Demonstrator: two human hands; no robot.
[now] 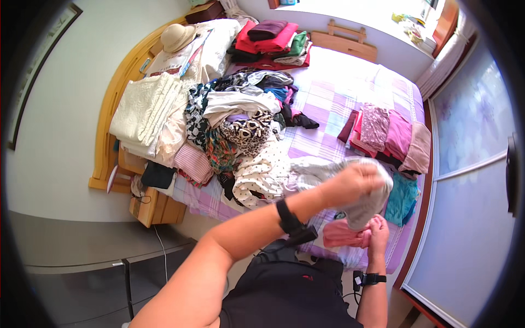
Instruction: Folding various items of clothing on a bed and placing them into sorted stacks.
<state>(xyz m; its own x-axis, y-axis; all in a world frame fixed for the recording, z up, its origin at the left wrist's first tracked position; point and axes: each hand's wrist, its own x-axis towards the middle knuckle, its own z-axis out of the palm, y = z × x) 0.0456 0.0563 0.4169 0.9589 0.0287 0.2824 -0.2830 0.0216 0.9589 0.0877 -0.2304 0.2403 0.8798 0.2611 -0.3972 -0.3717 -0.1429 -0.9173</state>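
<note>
My left hand (361, 180), slightly blurred, is closed around a light grey garment (365, 209). Part of that garment stretches left over the bed, and its lower end hangs in front of a pink garment (342, 233). At the near right side of the bed, my right hand (378, 231) has its fingers closed at the bunched right end of the pink garment, close to the grey cloth's edge. Left of the grey garment lies a white dotted garment (262, 174). A turquoise garment (400, 201) lies just beyond my right hand.
A loose heap of clothes (246, 102) covers the bed's middle left. Folded stacks include pink clothes (375, 127) at right and red clothes (266, 41) at the back. White quilts (143, 108) lie by the wooden headboard (104, 123). A sliding-door wardrobe (471, 197) borders the right side.
</note>
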